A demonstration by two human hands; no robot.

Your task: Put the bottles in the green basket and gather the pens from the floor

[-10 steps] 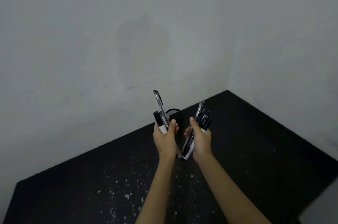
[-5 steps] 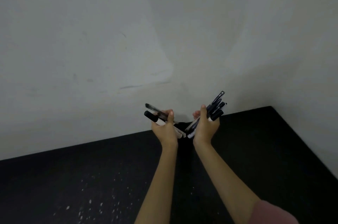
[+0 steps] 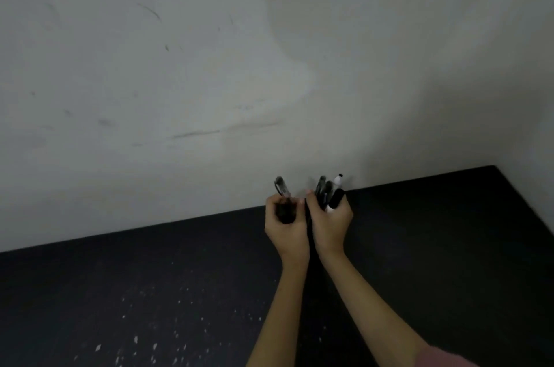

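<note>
Both my hands are raised side by side in front of a grey wall, over a dark surface. My left hand (image 3: 286, 227) is closed around a clear-barrelled pen (image 3: 281, 185) whose tip sticks up above the fingers; a dark blurred shape sits in its grip. My right hand (image 3: 331, 224) grips a bundle of several pens and markers (image 3: 329, 191), black caps and one white tip pointing up. The two hands nearly touch. No bottles and no green basket are in view.
A black surface (image 3: 434, 231) with white paint specks (image 3: 150, 345) at the lower left meets the scuffed grey wall (image 3: 180, 81). The surface ends in a corner at the far right. A pink sleeve (image 3: 443, 359) shows at the bottom right.
My hands have come together and the pens, splayed outward half a second ago, now stand upright. The view has swung, so the surface's corner has shifted to the right.
</note>
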